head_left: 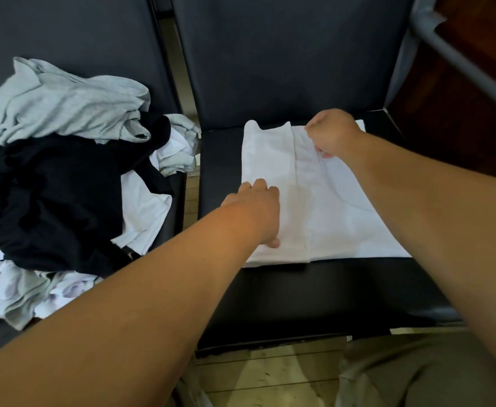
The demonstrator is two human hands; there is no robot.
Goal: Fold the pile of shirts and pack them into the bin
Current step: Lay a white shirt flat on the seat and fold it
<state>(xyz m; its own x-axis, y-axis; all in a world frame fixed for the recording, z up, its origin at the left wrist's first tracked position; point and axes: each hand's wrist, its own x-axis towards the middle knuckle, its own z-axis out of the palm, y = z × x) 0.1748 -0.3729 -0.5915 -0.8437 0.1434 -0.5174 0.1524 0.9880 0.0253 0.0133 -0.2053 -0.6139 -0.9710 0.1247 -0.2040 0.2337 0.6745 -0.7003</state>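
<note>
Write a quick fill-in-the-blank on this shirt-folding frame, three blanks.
1. The flat white cotton shirt lies on the seat of the ____ black padded chair.
2. The right hand, pinching that shirt with its fingers, is ____ from the camera than the left hand, which rests on it.
3. In the crumpled pile of shirts, the darkest garment is ____.

Missing words: right; farther; black.
</note>
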